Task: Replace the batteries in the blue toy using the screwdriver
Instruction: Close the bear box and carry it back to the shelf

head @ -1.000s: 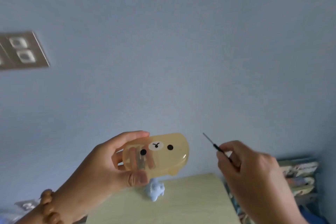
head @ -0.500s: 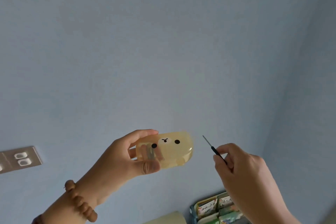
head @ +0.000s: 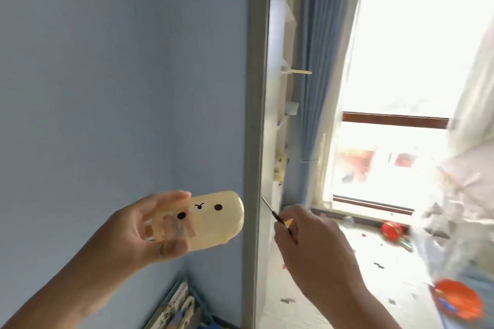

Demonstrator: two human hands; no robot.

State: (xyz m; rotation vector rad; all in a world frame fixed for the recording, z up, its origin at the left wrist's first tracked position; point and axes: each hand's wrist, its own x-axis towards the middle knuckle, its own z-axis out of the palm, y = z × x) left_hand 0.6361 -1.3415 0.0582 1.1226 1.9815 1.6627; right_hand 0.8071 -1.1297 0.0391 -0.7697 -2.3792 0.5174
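Swung to the right since the earlier frames, the view now takes in a grey door frame (head: 252,88), a blue curtain (head: 318,61) and a bright window (head: 406,83), where only blue wall and a socket plate were seen before. Both hands are raised in much the same pose. A translucent yellow case (head: 213,218) with a bear face is gripped by the left hand (head: 141,230) — thumb below, fingers curled over its near end. A thin screwdriver (head: 275,215) is pinched in the closed right hand (head: 307,243), its tip pointed up and left, just beside the case but apart from it. Red toys — blurred, perhaps balls — lie on the floor (head: 334,288). The blue toy is out of view.
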